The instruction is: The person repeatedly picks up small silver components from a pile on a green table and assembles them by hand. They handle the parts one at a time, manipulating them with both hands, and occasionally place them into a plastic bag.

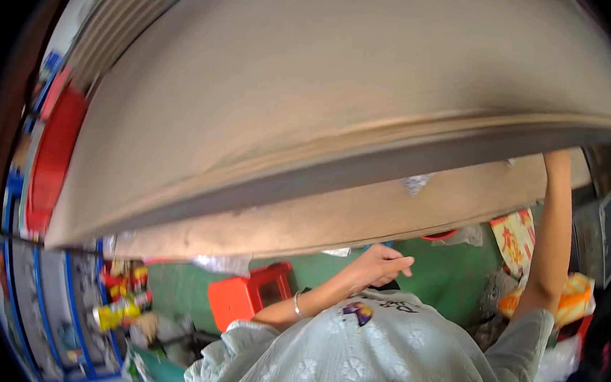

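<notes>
The biggest thing before me is a wide tan panel [330, 64], which fills most of the upper view; its blurred near edge slants up from left to right over the worktop [317, 221]. I cannot tell whether the panel and worktop touch. The worktop, also tan, shows as a long strip beneath that edge, and past its near side lies the green floor [457, 275]. Blue-framed shelves [38, 299] stand at my far left.

My pale shirt [393, 349] fills the bottom middle. A red container [57, 157] sits just beside the panel's left side, and a red stool [227, 300] stands on the floor near my left elbow. My right forearm [555, 232] reaches up to the right end of the panel's edge; the hand is hidden behind it, so I cannot tell how that grip stands or what it has hold of.

To the inner side of that arm is a yellow and red bag [513, 240]; an orange and white bag [577, 298] is by the elbow. My left hand [386, 264] hovers before my shirt, near the worktop's edge, its grip loose, fingers partly bent, nothing visible in it. A pale scrap [416, 183] lies on the worktop. Smallest is the bracelet [297, 304] on my left wrist.
</notes>
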### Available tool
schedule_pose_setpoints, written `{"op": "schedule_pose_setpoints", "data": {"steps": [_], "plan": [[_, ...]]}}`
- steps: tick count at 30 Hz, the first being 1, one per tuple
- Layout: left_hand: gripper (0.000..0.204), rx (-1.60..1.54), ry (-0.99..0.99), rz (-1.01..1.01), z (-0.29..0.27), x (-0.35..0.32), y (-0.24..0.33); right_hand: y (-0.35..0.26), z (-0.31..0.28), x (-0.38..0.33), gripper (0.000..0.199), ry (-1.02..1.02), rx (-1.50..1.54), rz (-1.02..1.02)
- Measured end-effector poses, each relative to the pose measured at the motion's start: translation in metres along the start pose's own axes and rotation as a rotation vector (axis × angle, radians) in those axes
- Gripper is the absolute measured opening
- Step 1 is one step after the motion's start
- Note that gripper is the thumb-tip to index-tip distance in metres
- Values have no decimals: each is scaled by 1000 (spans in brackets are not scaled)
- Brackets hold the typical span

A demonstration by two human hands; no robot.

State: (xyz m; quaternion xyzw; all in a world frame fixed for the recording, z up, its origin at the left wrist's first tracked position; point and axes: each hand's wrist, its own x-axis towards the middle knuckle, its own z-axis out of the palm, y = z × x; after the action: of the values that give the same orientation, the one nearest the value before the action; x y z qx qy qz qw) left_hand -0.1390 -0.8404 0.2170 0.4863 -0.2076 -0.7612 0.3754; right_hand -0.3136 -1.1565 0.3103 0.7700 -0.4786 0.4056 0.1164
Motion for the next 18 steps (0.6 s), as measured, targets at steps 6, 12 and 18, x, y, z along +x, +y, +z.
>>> {"op": "schedule_pose_setpoints", "data": {"steps": [6,12,18], "plan": [[31,-299,-3,49,-13,-22,-22,-118,-32,-70,15,-126,442,-310],[29,-523,48,129,-30,-59,-49,-218,-52,-130,14,-656,997,-397],[17,-956,152,452,-70,-112,-97,-306,-55,-200,17,-1100,1328,-496]]}}
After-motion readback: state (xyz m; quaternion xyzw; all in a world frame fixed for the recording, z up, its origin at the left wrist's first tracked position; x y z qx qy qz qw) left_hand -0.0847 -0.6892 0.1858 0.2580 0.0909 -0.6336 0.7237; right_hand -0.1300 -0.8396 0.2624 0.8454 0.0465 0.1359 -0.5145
